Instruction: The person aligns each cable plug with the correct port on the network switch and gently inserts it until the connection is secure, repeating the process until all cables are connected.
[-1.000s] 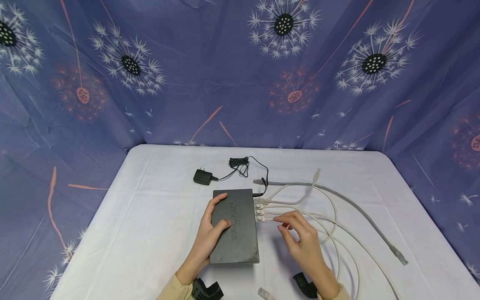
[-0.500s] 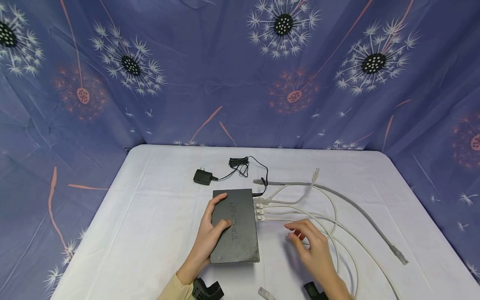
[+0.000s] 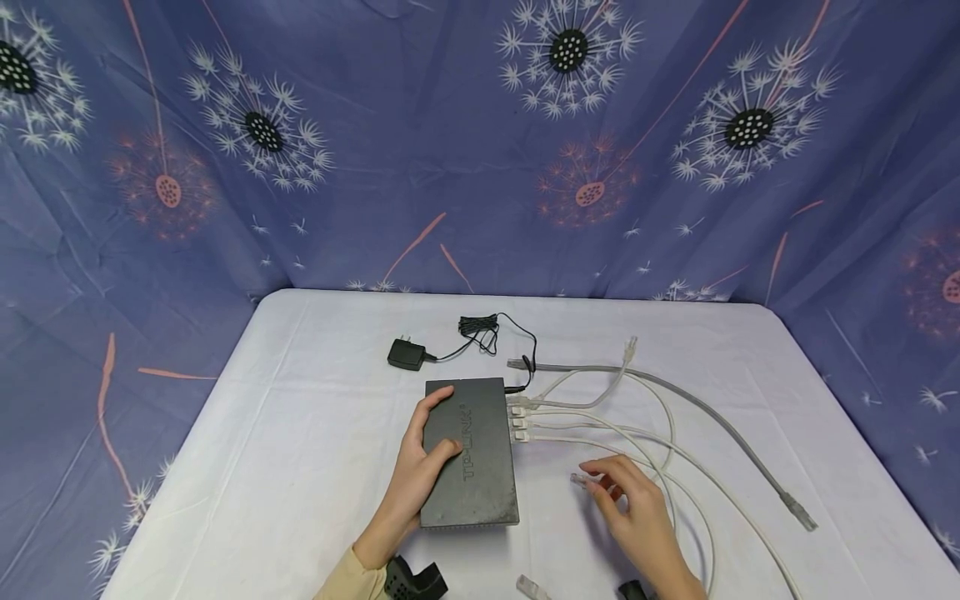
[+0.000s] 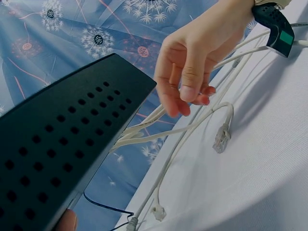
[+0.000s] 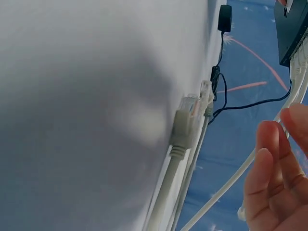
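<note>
My left hand [image 3: 416, 467] grips a dark TP-LINK network switch [image 3: 480, 492] by its left side, thumb and forefinger on its top. Several pale network cables [image 3: 570, 407] are plugged into its right side. In the left wrist view the switch [image 4: 62, 139] is tilted and its vented side shows. My right hand [image 3: 637, 508] hovers right of the switch, fingers loosely bent with nothing between them. Close to its fingertips in the head view is a clear cable plug [image 3: 578, 480]. The right wrist view has this hand [image 5: 284, 178] apart from the nearby plug [image 5: 181, 122].
A black power adapter [image 3: 407, 354] with a bundled cord [image 3: 477, 325] lies behind the switch, its cord running to the switch. A thick grey cable [image 3: 720, 417] curves across the right side. Another loose plug [image 3: 532, 587] lies at the front edge of view.
My right hand has drawn back from the plugged-in cables, moving right and towards me. A loose plug now shows by its fingertips. The left hand and the switch have stayed put.
</note>
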Demonstrator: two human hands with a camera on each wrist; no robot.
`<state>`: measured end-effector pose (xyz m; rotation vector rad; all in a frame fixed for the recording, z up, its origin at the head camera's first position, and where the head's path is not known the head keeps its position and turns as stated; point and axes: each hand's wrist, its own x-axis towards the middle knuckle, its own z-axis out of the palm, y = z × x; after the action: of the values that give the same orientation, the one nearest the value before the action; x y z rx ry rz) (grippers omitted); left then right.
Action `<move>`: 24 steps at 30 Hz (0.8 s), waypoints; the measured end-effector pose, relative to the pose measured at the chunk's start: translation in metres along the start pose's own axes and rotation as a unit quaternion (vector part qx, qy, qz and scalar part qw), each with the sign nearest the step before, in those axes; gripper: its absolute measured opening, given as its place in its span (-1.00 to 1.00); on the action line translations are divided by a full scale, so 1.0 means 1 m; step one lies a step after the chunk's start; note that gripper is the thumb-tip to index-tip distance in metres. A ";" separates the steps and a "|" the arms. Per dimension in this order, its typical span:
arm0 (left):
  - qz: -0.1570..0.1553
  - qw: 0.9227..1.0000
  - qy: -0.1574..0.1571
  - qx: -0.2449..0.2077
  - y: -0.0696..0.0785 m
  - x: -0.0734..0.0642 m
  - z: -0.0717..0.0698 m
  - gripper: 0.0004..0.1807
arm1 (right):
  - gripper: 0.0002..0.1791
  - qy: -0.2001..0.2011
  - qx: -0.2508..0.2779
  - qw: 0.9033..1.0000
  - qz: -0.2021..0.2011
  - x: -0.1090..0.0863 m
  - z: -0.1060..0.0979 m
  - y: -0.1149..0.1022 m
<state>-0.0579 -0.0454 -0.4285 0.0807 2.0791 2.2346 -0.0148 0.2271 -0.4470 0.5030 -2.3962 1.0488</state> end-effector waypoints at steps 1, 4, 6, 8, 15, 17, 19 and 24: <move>0.000 1.000 0.000 0.000 0.000 0.000 0.000 -0.27 | -0.58 -0.001 -0.004 1.000 0.005 -0.001 -0.001 0.000; -0.001 1.000 0.000 -0.001 0.000 0.000 0.000 -0.27 | -0.58 -0.007 -0.009 1.000 0.017 -0.004 -0.002 0.003; -0.002 1.000 0.001 0.001 0.000 0.000 0.000 -0.27 | -0.58 -0.012 -0.017 1.000 0.021 -0.007 -0.001 0.005; -0.003 1.000 0.001 0.001 0.000 0.000 0.001 -0.27 | -0.58 -0.018 -0.024 0.999 0.023 -0.009 -0.001 0.007; -0.006 1.000 -0.001 0.000 -0.001 0.000 0.001 -0.27 | -0.58 -0.043 -0.046 0.996 0.060 -0.013 0.000 0.009; -0.007 1.000 -0.002 -0.001 -0.001 -0.001 0.001 -0.27 | -0.58 -0.051 -0.051 0.994 0.077 -0.014 0.000 0.009; -0.008 1.000 -0.002 -0.001 -0.001 -0.001 0.001 -0.27 | -0.58 -0.059 -0.056 0.993 0.090 -0.014 0.001 0.010; -0.009 1.000 0.001 0.006 -0.002 -0.001 0.000 -0.27 | -0.59 -0.074 -0.068 0.988 0.115 -0.015 0.001 0.011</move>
<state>-0.0566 -0.0450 -0.4302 0.0596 2.0869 2.2121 -0.0084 0.2353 -0.4627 0.2702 -2.6862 0.9600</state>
